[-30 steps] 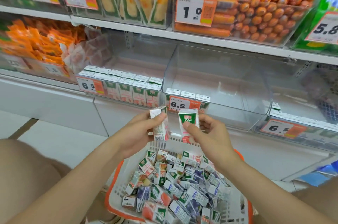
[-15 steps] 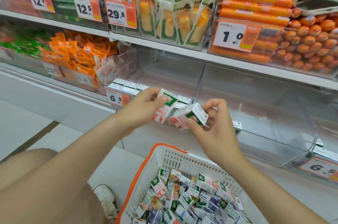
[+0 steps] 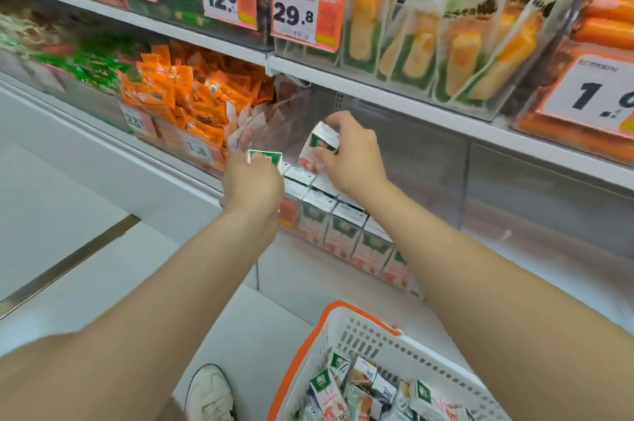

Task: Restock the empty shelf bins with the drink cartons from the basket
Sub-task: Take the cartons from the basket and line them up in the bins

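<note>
Two hands: left hand gripping green-topped carton; right hand gripping tilted carton.
Alongside: orange sachets piling beside clear bin.

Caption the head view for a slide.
Left hand and right hand hold cartons at the bin; basket sits below.

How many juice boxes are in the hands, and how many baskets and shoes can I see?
Held cartons, one in the left hand, one in the right hand: 2
Basket: 1
Shoe: 1
Total: 4
</note>
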`<move>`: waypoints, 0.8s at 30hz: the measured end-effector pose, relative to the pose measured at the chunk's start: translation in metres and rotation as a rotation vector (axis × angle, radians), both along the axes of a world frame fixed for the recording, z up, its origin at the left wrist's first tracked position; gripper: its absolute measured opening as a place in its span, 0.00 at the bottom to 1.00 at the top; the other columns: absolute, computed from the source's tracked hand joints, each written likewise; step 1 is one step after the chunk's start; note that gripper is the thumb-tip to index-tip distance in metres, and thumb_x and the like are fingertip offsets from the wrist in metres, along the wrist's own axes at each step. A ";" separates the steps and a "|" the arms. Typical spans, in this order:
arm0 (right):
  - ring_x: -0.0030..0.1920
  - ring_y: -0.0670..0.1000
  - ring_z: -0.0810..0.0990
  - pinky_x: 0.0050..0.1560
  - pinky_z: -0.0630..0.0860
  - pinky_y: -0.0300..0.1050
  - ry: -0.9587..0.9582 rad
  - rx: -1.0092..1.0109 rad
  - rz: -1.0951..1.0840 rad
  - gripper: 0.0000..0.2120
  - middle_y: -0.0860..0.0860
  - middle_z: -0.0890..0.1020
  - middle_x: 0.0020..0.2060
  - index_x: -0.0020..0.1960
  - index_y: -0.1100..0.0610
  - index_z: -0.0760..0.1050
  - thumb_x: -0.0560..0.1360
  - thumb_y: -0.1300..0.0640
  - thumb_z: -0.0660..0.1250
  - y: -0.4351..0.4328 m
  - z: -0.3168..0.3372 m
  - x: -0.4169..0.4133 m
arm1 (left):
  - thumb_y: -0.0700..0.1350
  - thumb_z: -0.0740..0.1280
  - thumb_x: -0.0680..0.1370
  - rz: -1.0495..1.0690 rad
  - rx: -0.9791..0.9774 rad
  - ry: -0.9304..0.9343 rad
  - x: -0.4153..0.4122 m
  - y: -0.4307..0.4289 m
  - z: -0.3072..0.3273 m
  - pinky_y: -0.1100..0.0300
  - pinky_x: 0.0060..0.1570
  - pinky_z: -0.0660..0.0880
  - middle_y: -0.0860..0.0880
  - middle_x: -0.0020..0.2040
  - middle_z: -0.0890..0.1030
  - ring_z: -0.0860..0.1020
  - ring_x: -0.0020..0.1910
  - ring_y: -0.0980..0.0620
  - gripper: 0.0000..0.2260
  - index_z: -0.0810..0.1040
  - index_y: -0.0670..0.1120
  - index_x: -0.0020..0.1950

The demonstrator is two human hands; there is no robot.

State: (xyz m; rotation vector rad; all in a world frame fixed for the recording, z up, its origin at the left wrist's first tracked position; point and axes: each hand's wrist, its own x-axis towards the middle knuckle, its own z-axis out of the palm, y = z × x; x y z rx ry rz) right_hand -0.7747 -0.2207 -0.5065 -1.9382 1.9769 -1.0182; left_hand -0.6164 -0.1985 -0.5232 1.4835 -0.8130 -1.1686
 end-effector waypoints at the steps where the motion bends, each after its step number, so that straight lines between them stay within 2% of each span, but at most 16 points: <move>1: 0.54 0.59 0.77 0.54 0.75 0.53 -0.004 0.047 0.002 0.21 0.57 0.79 0.60 0.68 0.54 0.70 0.79 0.55 0.72 -0.015 -0.003 0.006 | 0.54 0.53 0.72 0.019 0.008 -0.004 0.001 -0.007 -0.009 0.32 0.66 0.75 0.41 0.63 0.81 0.77 0.66 0.31 0.24 0.75 0.55 0.66; 3: 0.54 0.59 0.77 0.51 0.73 0.50 -0.030 0.123 0.024 0.18 0.58 0.78 0.58 0.64 0.56 0.71 0.78 0.54 0.72 -0.039 -0.009 0.019 | 0.56 0.53 0.72 0.051 0.020 -0.002 0.003 -0.019 -0.024 0.29 0.67 0.73 0.39 0.65 0.80 0.76 0.67 0.30 0.24 0.75 0.56 0.66; 6: 0.56 0.57 0.79 0.51 0.73 0.47 -0.034 0.218 0.105 0.14 0.55 0.81 0.54 0.61 0.54 0.76 0.78 0.53 0.71 -0.061 -0.018 0.031 | 0.56 0.53 0.73 0.037 0.023 0.015 0.002 -0.002 -0.001 0.29 0.66 0.72 0.36 0.66 0.79 0.73 0.70 0.29 0.26 0.77 0.50 0.66; 8: 0.59 0.57 0.80 0.56 0.75 0.47 -0.014 0.301 0.179 0.14 0.54 0.83 0.56 0.64 0.54 0.78 0.80 0.52 0.68 -0.069 -0.026 0.028 | 0.54 0.54 0.72 0.017 0.028 0.002 0.002 0.002 0.006 0.32 0.65 0.73 0.34 0.63 0.79 0.72 0.70 0.29 0.24 0.78 0.48 0.62; 10: 0.62 0.54 0.79 0.64 0.75 0.51 0.016 0.405 0.244 0.19 0.52 0.82 0.65 0.70 0.53 0.77 0.81 0.47 0.64 -0.068 -0.030 0.021 | 0.54 0.55 0.73 -0.010 0.021 -0.037 0.000 0.003 0.008 0.34 0.62 0.77 0.35 0.59 0.80 0.76 0.66 0.32 0.20 0.78 0.51 0.58; 11: 0.63 0.53 0.78 0.69 0.74 0.54 0.027 0.436 0.257 0.22 0.51 0.80 0.67 0.72 0.52 0.76 0.82 0.44 0.62 -0.065 -0.031 0.019 | 0.55 0.56 0.74 -0.035 0.011 -0.050 0.000 0.003 0.008 0.37 0.61 0.79 0.38 0.59 0.80 0.77 0.64 0.35 0.19 0.78 0.52 0.59; 13: 0.66 0.55 0.79 0.70 0.73 0.59 0.008 0.384 0.261 0.24 0.53 0.81 0.67 0.70 0.55 0.77 0.83 0.42 0.58 -0.053 -0.026 0.013 | 0.54 0.58 0.77 -0.090 -0.024 -0.083 -0.001 0.005 0.009 0.41 0.59 0.80 0.42 0.60 0.81 0.79 0.61 0.40 0.17 0.79 0.51 0.61; 15: 0.63 0.55 0.81 0.67 0.76 0.55 -0.153 0.230 0.229 0.23 0.55 0.85 0.61 0.64 0.58 0.81 0.84 0.43 0.58 -0.034 -0.015 0.011 | 0.50 0.60 0.83 -0.141 -0.074 -0.139 0.000 0.006 0.011 0.47 0.57 0.80 0.45 0.58 0.83 0.81 0.59 0.43 0.13 0.80 0.50 0.63; 17: 0.53 0.50 0.85 0.55 0.78 0.45 -0.356 0.165 0.315 0.20 0.51 0.88 0.53 0.59 0.54 0.85 0.84 0.42 0.60 -0.013 -0.003 0.010 | 0.47 0.59 0.87 -0.176 -0.127 -0.173 0.001 0.006 0.014 0.50 0.55 0.79 0.47 0.56 0.84 0.82 0.57 0.46 0.10 0.81 0.51 0.60; 20: 0.42 0.46 0.84 0.42 0.76 0.37 -0.441 0.163 0.480 0.12 0.53 0.88 0.46 0.61 0.57 0.84 0.84 0.52 0.67 0.011 0.007 0.010 | 0.46 0.59 0.88 -0.220 -0.212 -0.182 0.003 0.005 0.020 0.51 0.53 0.81 0.49 0.53 0.85 0.83 0.54 0.50 0.11 0.81 0.54 0.56; 22: 0.39 0.44 0.84 0.39 0.77 0.36 -0.487 0.085 0.410 0.10 0.52 0.88 0.44 0.62 0.59 0.82 0.83 0.56 0.68 0.013 0.006 0.010 | 0.46 0.57 0.88 -0.238 -0.254 -0.254 0.002 0.004 0.021 0.51 0.53 0.81 0.48 0.54 0.85 0.83 0.55 0.49 0.13 0.82 0.50 0.61; 24: 0.40 0.45 0.85 0.41 0.79 0.40 -0.532 -0.042 0.264 0.10 0.50 0.88 0.45 0.62 0.57 0.81 0.83 0.56 0.68 0.009 0.003 0.007 | 0.47 0.57 0.86 -0.223 -0.264 -0.437 0.002 0.000 0.018 0.46 0.60 0.79 0.45 0.60 0.83 0.80 0.62 0.44 0.15 0.80 0.48 0.65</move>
